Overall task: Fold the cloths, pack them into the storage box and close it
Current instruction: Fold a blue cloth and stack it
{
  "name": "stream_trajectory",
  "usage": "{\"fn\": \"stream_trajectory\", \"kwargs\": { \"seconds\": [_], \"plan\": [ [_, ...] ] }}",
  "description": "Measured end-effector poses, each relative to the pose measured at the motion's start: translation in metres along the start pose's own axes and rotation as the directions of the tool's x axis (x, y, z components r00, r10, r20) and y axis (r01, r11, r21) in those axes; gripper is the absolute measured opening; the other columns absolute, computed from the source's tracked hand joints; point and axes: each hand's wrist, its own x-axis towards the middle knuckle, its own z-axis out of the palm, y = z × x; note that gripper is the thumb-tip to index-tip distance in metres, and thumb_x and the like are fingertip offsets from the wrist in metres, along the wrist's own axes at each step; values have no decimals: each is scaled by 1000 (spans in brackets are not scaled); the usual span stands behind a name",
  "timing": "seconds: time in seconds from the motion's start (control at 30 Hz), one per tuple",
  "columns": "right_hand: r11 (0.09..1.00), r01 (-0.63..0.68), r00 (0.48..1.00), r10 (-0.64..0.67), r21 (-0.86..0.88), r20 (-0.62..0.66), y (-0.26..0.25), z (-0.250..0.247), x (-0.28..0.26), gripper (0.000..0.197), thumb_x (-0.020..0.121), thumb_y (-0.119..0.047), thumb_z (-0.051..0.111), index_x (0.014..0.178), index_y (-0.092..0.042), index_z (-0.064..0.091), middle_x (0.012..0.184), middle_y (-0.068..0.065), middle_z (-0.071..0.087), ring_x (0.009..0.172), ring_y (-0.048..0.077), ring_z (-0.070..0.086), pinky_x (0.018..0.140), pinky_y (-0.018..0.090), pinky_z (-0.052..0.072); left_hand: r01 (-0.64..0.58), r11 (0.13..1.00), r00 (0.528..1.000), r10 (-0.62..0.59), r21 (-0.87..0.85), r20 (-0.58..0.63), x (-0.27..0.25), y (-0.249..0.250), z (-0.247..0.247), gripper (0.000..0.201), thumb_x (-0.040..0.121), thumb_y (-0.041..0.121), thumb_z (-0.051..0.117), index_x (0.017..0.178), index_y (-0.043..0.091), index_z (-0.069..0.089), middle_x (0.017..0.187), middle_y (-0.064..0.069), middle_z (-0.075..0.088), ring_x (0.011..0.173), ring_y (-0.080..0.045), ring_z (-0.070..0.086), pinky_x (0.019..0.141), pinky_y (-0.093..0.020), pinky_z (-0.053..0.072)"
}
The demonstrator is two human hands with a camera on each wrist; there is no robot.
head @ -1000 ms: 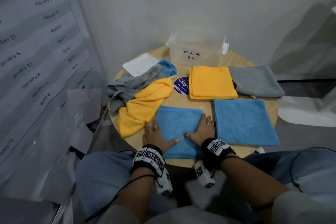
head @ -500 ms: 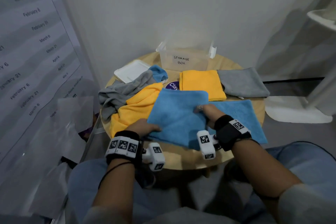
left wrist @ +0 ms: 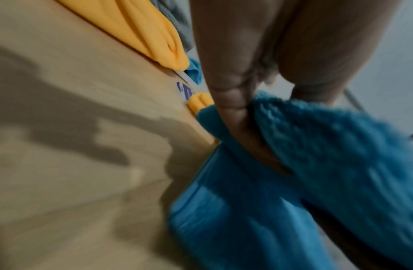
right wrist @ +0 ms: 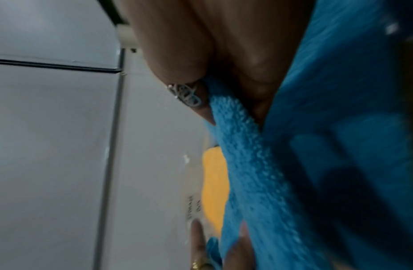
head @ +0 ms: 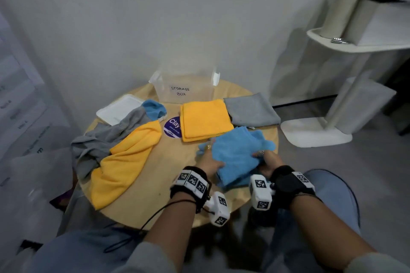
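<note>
A stack of blue cloths (head: 237,153) sits bunched at the front right of the round table (head: 159,182). My left hand (head: 208,160) grips its left edge, and my right hand (head: 266,159) grips its right edge. The left wrist view shows thumb and fingers pinching blue cloth (left wrist: 316,146). The right wrist view shows the same blue pile (right wrist: 258,164) pinched between fingers. The clear storage box (head: 184,88) stands open at the table's back. A folded yellow cloth (head: 205,118) and a folded grey cloth (head: 250,109) lie in front of it.
A white lid (head: 119,109) lies at the back left. Beside it sprawls an unfolded heap: grey cloth (head: 106,137), yellow cloth (head: 124,162), a blue corner (head: 154,108). A purple sticker (head: 173,127) marks the tabletop. A white stand (head: 317,131) is on the floor to the right.
The folded blue cloth went from the table's front middle to the right, onto the other blue cloth. Both hands now grip the blue stack by its sides.
</note>
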Motion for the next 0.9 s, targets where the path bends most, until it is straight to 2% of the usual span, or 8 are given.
{"fn": "stream_trajectory", "kwargs": {
  "seconds": [0.17,0.33,0.5,0.6,0.67,0.73,0.8,0.9],
  "plan": [
    [996,-84,991,84,3,-100,2,-31,15,23,91,-23,54,107,-8,59,76,14,72,76,31,66,59,37,57,136,930,985,-164,342,56,-3,3,-4,78,87,-6,46,150,25,12,152,-5,20,138,-25,27,111,-33,31],
    [887,141,963,-226,-440,-148,-19,-29,36,37,83,13,54,102,-19,52,109,22,60,75,27,55,69,34,52,2,968,994,-30,251,107,5,32,-18,86,81,-19,35,149,30,16,154,-6,19,133,-27,35,107,-38,37],
    [840,375,924,-372,-393,87,-45,-38,17,47,89,19,34,119,-10,57,111,6,55,78,15,54,58,15,49,-119,988,988,108,102,107,21,51,-15,89,81,-22,29,147,37,21,131,10,32,62,-9,47,46,-17,37],
    [799,287,947,-320,-528,30,-28,-50,22,47,89,17,37,128,-5,52,119,10,51,83,18,53,57,10,47,-59,986,996,46,156,82,34,39,-7,81,85,-17,30,148,33,17,132,5,36,93,-19,56,63,-21,47],
    [646,188,958,-286,-740,-6,-10,-57,31,49,88,10,47,134,-5,46,130,14,47,103,23,53,75,9,48,106,901,989,-139,421,48,37,28,3,71,92,-2,35,150,29,7,149,-2,22,127,-31,40,98,-34,41],
    [332,98,951,-308,-938,-10,4,-60,35,57,87,-9,57,140,-13,38,145,19,33,129,32,38,105,28,36,212,640,965,-257,738,-54,35,9,15,70,95,20,39,150,30,-5,157,-14,-12,143,-40,2,116,-49,14],
    [54,89,921,-386,-995,61,13,-54,33,63,90,-27,56,146,-20,27,156,18,7,141,37,15,114,37,19,142,528,986,-148,837,-74,29,-5,30,72,96,28,38,149,31,-11,150,-10,-36,139,-38,-28,114,-55,-7],
    [-255,194,896,-347,-947,276,30,-30,30,62,97,-35,40,150,-27,8,157,11,-14,144,36,-9,117,45,2,-56,417,998,0,907,62,22,-23,49,66,98,35,31,149,30,-11,151,-5,-35,137,-33,-33,112,-53,-13]
  ]
}}
